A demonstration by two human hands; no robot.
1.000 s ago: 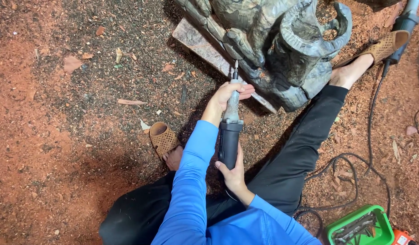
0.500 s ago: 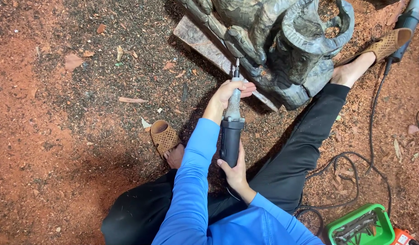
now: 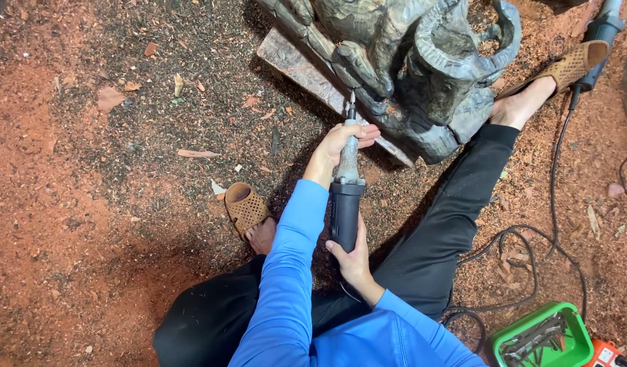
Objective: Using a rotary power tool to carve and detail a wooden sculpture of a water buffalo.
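Wood chips litter the sawdust-covered ground (image 3: 89, 170) to your left. Your left hand (image 3: 344, 143) wraps the neck of the die grinder (image 3: 345, 197) and your right hand (image 3: 354, 261) clamps its rear; its long axis runs straight away from you, with the bit meeting the dark wooden carving (image 3: 408, 61). A green tool tray (image 3: 541, 336) sits at right.

Carving (image 3: 408, 61): dark wood, rough, matt | grinder (image 3: 345, 197): black matt plastic body; dusty metal neck | ground (image 3: 89, 170): loose reddish sawdust, wood chips | sandal (image 3: 244, 206): perforated tan | tray (image 3: 531, 319): glossy green plastic
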